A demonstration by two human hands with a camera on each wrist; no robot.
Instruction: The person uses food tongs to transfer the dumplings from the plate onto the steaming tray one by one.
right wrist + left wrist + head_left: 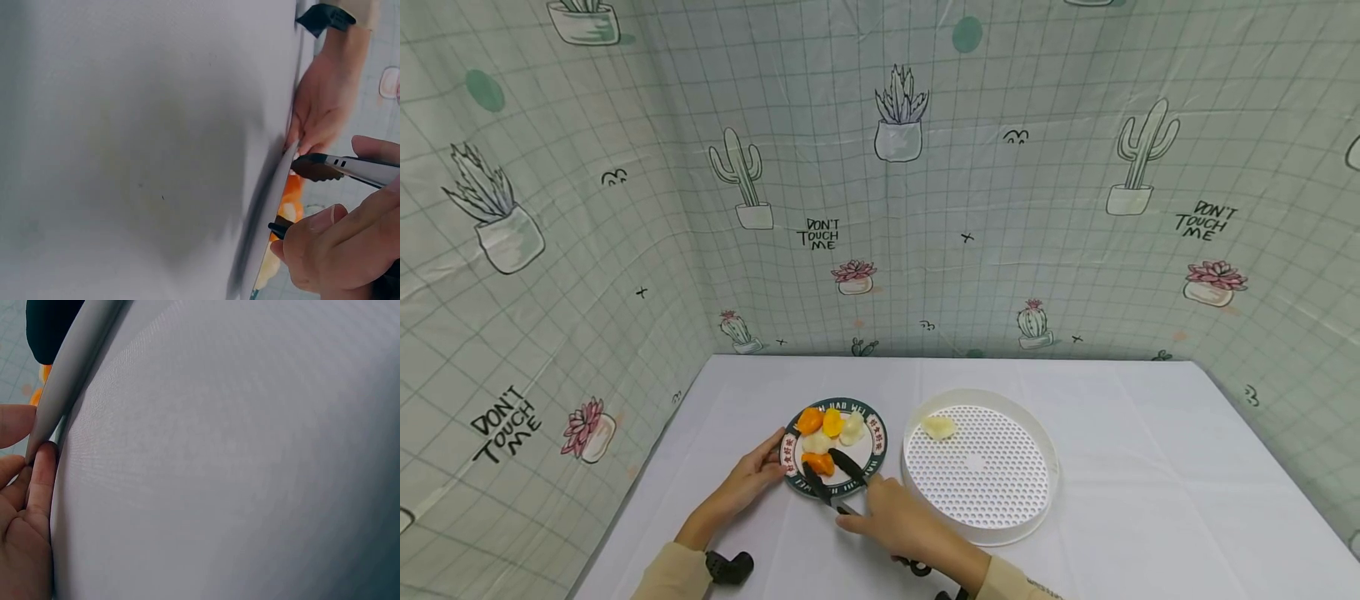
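My left hand pinches the left rim of a round, dark-green-rimmed plate. In the left wrist view the thumb lies above the plate's edge and fingers are below it. On the plate are orange pieces, a yellow piece and pale pieces, like pepper or fruit chunks. My right hand grips tongs with dark tips. These tips stand apart over the plate, either side of the front orange piece. The right wrist view shows the tongs from table level.
A white round tray with a perforated base stands right of the plate. One pale piece lies in it, at the back left. A white cloth covers the table, and printed curtains rise behind and at the sides.
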